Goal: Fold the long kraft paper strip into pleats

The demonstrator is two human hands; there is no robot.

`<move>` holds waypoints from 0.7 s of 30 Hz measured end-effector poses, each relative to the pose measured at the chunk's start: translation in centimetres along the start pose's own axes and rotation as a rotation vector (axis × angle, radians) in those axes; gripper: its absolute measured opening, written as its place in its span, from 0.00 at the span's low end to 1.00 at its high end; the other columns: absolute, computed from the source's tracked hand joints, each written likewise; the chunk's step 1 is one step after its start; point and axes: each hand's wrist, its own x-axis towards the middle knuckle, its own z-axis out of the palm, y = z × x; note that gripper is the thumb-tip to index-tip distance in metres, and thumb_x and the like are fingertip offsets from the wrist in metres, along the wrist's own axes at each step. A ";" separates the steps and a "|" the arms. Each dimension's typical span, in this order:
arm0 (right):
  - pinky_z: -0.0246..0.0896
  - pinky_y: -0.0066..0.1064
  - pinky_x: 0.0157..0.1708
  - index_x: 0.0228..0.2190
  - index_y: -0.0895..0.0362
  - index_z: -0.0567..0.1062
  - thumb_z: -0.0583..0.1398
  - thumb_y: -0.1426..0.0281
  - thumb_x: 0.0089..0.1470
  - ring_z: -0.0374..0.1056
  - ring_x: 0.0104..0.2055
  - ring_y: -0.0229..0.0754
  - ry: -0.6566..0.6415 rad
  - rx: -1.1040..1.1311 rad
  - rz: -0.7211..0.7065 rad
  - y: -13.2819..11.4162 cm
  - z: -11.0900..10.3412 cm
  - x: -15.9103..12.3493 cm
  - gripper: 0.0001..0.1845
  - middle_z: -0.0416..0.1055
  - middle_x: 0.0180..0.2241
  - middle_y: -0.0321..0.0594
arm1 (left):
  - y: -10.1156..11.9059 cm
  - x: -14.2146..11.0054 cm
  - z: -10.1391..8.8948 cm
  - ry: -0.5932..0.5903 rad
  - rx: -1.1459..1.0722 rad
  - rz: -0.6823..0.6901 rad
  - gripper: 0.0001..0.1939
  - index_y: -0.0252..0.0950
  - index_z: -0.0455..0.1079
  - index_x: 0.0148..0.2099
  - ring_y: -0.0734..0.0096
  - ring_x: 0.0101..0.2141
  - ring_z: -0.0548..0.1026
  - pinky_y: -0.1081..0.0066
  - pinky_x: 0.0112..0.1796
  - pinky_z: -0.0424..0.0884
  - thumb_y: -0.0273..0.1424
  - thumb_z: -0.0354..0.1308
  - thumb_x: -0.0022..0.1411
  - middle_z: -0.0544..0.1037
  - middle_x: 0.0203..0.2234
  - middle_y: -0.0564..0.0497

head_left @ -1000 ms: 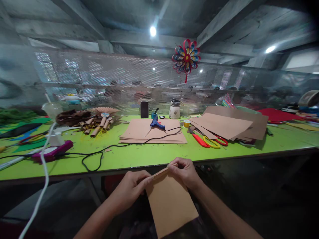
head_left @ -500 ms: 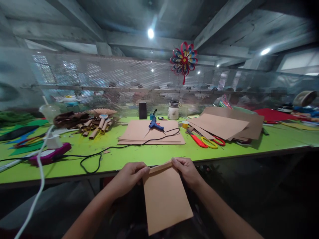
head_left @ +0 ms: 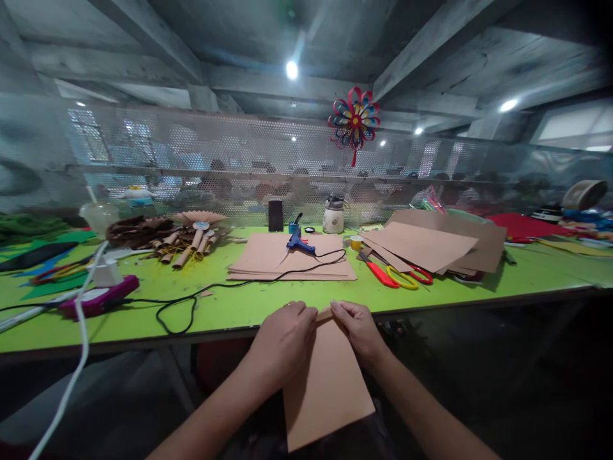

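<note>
A sheet of brown kraft paper (head_left: 330,383) hangs down in front of the table edge, its top edge folded over into a narrow strip. My left hand (head_left: 288,338) is closed on the folded edge and covers the sheet's upper left part. At the upper right corner, my right hand (head_left: 357,326) pinches the fold between thumb and fingers. Beyond my hands, a blue glue gun (head_left: 301,243) rests on a stack of brown paper (head_left: 249,260). Scissors with yellow handles (head_left: 401,277) and a red-handled tool (head_left: 382,273) lie to the right.
A black cord (head_left: 230,283) runs across the green table (head_left: 249,306) to a purple power strip (head_left: 103,298). Rolled paper tubes (head_left: 184,252) lie at the left. More brown sheets (head_left: 431,239) are piled at the right. A white jug (head_left: 333,216) stands at the back.
My left hand has slid right along the folded edge, towards my right hand, and now covers more of the sheet. My right hand stays at its corner.
</note>
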 end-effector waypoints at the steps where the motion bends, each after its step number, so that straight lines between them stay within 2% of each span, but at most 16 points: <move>1: 0.52 0.25 0.20 0.22 0.60 0.67 0.59 0.52 0.51 0.53 0.21 0.32 -0.001 0.009 0.004 -0.1 0.0 0.0 0.22 0.58 0.19 0.32 | 0.2 0.0 0.2 0.003 -0.001 0.007 0.14 0.35 0.69 0.37 0.65 0.32 0.68 0.69 0.32 0.61 0.29 0.42 0.66 0.71 0.30 0.46; 4: 0.55 0.25 0.23 0.25 0.60 0.70 0.60 0.53 0.50 0.58 0.22 0.34 -0.032 0.044 0.034 -0.5 -0.1 -0.2 0.21 0.63 0.21 0.34 | 0.1 0.1 0.1 -0.009 -0.087 -0.003 0.14 0.35 0.68 0.35 0.66 0.32 0.68 0.70 0.32 0.61 0.29 0.42 0.66 0.70 0.30 0.47; 7: 0.59 0.27 0.26 0.28 0.61 0.74 0.61 0.54 0.49 0.63 0.25 0.37 -0.065 0.072 0.068 -1.1 -0.4 -0.2 0.20 0.68 0.23 0.37 | -0.7 0.2 -0.7 -0.073 -0.278 -0.013 0.15 0.35 0.70 0.36 0.68 0.31 0.68 0.71 0.32 0.61 0.32 0.43 0.66 0.71 0.30 0.48; 11: 0.61 0.29 0.27 0.32 0.61 0.76 0.60 0.54 0.51 0.65 0.25 0.38 -0.120 0.216 0.056 -2.1 -0.7 -0.1 0.21 0.71 0.25 0.40 | -2.0 0.4 -1.8 -0.195 -0.716 -0.048 0.15 0.34 0.73 0.42 0.66 0.37 0.71 0.71 0.37 0.64 0.37 0.49 0.64 0.75 0.35 0.48; 14: 0.63 0.31 0.31 0.34 0.60 0.77 0.61 0.57 0.51 0.68 0.27 0.38 -0.162 0.327 0.012 -2.6 -0.8 -0.1 0.18 0.73 0.28 0.41 | -2.3 0.0 -1.8 -0.285 -1.117 -0.160 0.19 0.32 0.72 0.46 0.64 0.37 0.73 0.71 0.38 0.66 0.40 0.54 0.61 0.77 0.38 0.47; 17: 0.64 0.31 0.36 0.38 0.57 0.77 0.65 0.62 0.47 0.69 0.32 0.39 -0.215 0.275 0.009 -2.7 -0.7 -0.3 0.17 0.74 0.32 0.41 | -2.1 -0.6 -1.4 -0.306 -1.417 -0.291 0.23 0.31 0.71 0.49 0.67 0.32 0.74 0.73 0.33 0.67 0.41 0.59 0.56 0.78 0.36 0.46; 21: 0.64 0.31 0.38 0.42 0.56 0.76 0.66 0.63 0.45 0.68 0.38 0.42 -0.345 0.100 -0.068 -3.0 -0.3 -0.3 0.20 0.72 0.37 0.43 | -1.5 -1.3 -0.4 -0.306 -1.637 -0.376 0.20 0.31 0.73 0.45 0.72 0.27 0.72 0.75 0.29 0.66 0.38 0.64 0.52 0.77 0.31 0.46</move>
